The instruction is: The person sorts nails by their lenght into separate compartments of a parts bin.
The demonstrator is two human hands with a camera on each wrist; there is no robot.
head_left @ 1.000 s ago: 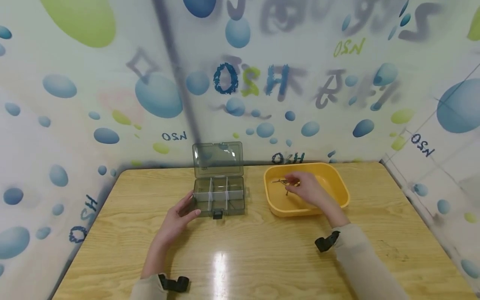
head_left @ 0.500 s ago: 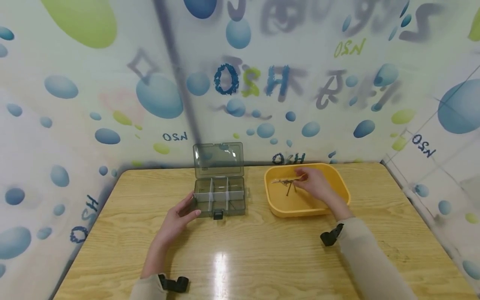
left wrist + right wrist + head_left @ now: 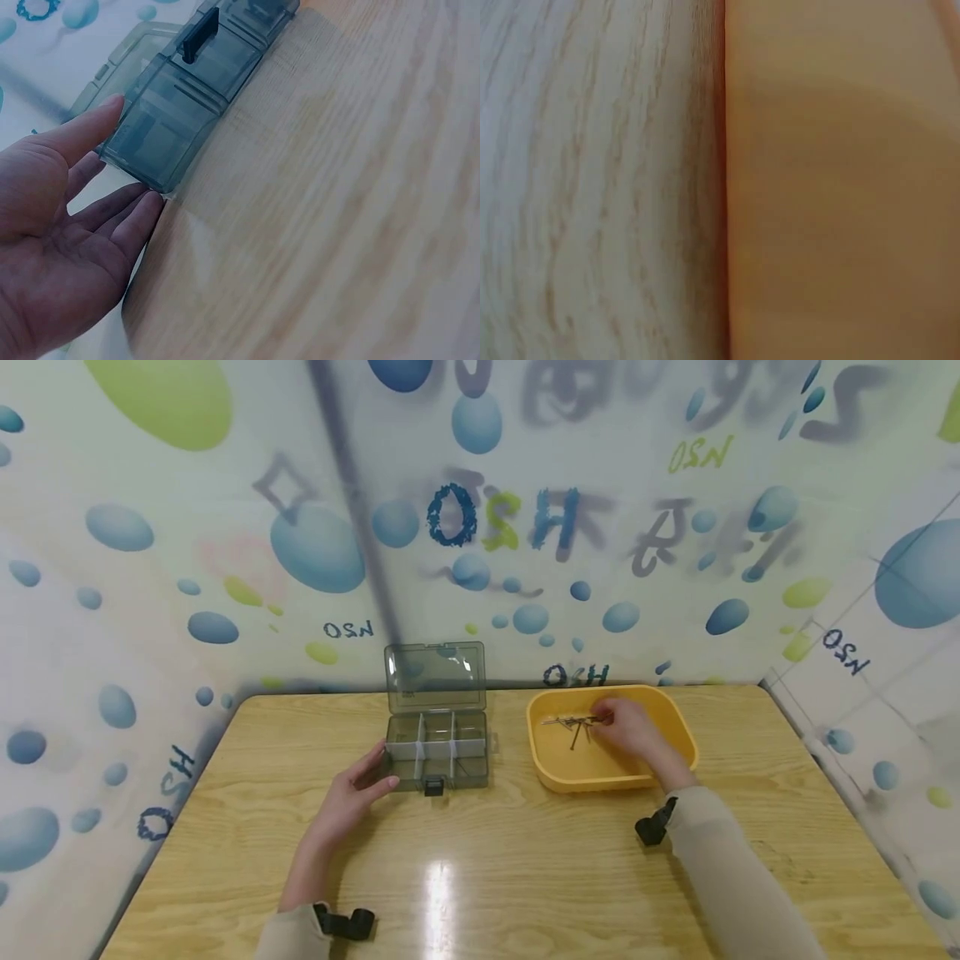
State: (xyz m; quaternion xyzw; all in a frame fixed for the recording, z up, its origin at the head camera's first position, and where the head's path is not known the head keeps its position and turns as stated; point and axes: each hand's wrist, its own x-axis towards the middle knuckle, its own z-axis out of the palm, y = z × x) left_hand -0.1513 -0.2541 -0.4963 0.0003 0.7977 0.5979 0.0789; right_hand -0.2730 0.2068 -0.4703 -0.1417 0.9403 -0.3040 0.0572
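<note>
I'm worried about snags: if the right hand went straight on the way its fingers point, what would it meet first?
The right hand would probably first meet the thin metal fasteners in the yellow tray; depth there is unclear, and it may already touch them.

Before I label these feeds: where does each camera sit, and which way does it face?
Head: worn on the head, facing forward and down at table, box and yellow tray; left hand, right hand and sleeves show.
Left wrist: on that wrist, facing the box; palm, thumb and fingers show.
Right wrist: on that wrist, facing the tray close up; no hand shows.
Head and left wrist share the left hand at the box.
</note>
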